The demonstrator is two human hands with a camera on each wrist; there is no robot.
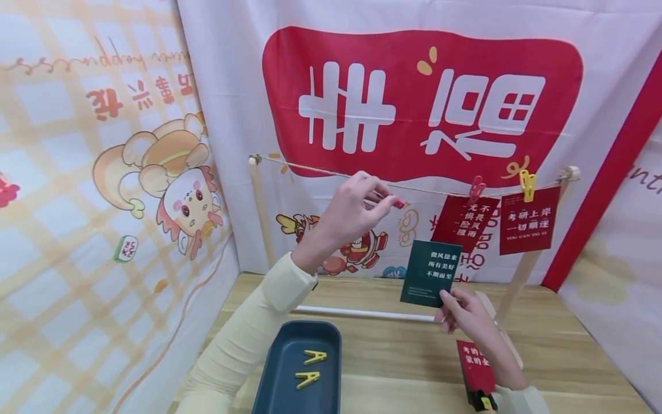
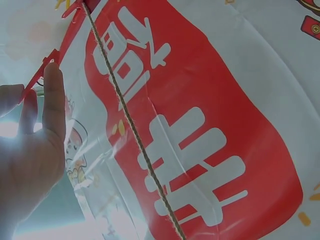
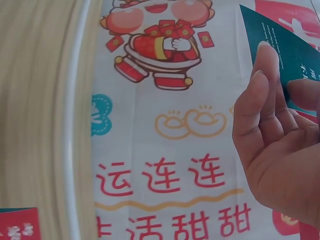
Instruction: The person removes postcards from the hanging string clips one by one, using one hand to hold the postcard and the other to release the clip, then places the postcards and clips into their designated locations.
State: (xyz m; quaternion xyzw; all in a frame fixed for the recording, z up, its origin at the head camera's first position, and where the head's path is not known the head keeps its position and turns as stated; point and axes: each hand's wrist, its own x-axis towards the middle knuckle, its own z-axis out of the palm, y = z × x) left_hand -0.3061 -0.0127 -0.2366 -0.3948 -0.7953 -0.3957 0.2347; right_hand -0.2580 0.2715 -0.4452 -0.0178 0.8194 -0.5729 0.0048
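Note:
In the head view my left hand (image 1: 357, 204) pinches a red clothespin (image 1: 399, 203) close to the twine (image 1: 320, 170). The left wrist view shows that red clothespin (image 2: 41, 75) between thumb and fingers, apart from the twine (image 2: 131, 122). My right hand (image 1: 468, 313) holds a dark green card (image 1: 431, 270) with white lettering by its lower right corner, below the twine. In the right wrist view the thumb and fingers of the right hand (image 3: 280, 135) pinch the green card (image 3: 255, 30). Two red cards hang to the right, one under a pink-red clothespin (image 1: 477, 190), one under a yellow clothespin (image 1: 527, 185).
A dark blue tray (image 1: 274, 368) with two yellow clothespins (image 1: 308, 379) stands on the wooden table (image 1: 393, 356). Beneath the right forearm lies a red card (image 1: 474, 365). The twine runs between wooden posts (image 1: 261, 213), with a white bar (image 1: 362, 313) low down between them.

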